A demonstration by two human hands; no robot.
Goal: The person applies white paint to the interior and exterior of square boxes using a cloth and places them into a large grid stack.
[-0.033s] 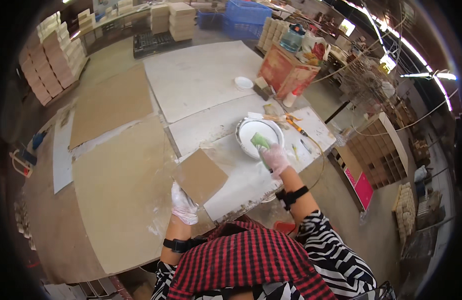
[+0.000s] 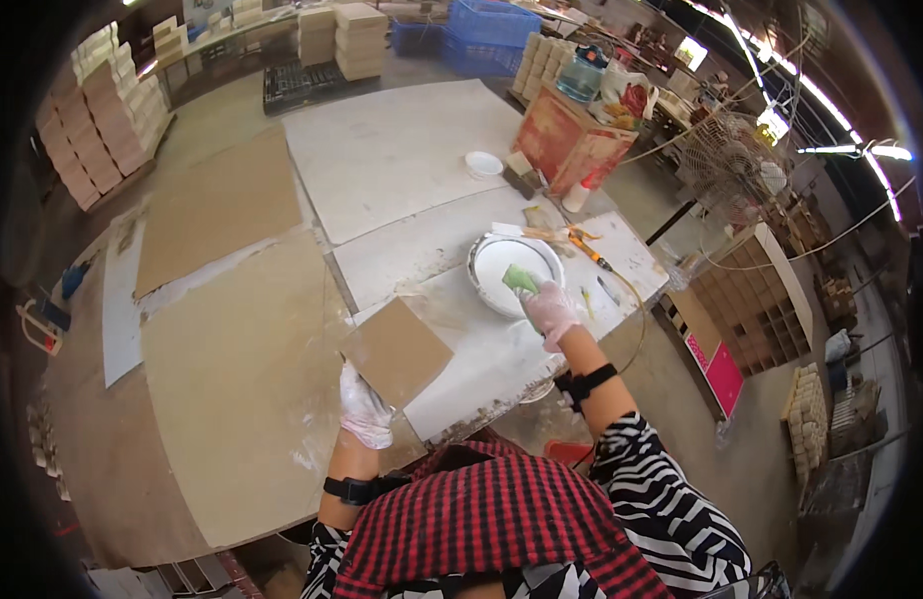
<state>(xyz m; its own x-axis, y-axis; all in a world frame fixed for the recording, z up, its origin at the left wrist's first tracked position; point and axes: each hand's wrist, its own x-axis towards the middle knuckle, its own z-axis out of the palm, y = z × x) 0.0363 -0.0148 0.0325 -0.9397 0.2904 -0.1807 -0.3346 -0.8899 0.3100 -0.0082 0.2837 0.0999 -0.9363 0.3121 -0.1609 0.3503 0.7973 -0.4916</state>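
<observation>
My left hand [image 2: 365, 411], in a thin whitish glove, grips the near edge of a square brown board [image 2: 397, 351]. The board is held at the table's front, partly over the white sheet. In a thin, see-through glove, my right hand [image 2: 552, 313] is closed on a light green sponge or cloth [image 2: 521, 280]; which of the two I cannot tell. The green piece is over the near right part of a round white tub [image 2: 477, 290] with white contents. Whether it touches the contents is unclear.
Large tan sheets [image 2: 232, 379] cover the table's left side. Behind the tub lie a flat brush [image 2: 511, 231] and an orange-handled tool [image 2: 587, 245] with a hose. A worn red box [image 2: 556, 140] carries a clear blue jug [image 2: 581, 82]. A fan [image 2: 721, 160] stands right.
The view has shifted very slightly. Both hands, the brown board and the green piece keep nearly the same places.
</observation>
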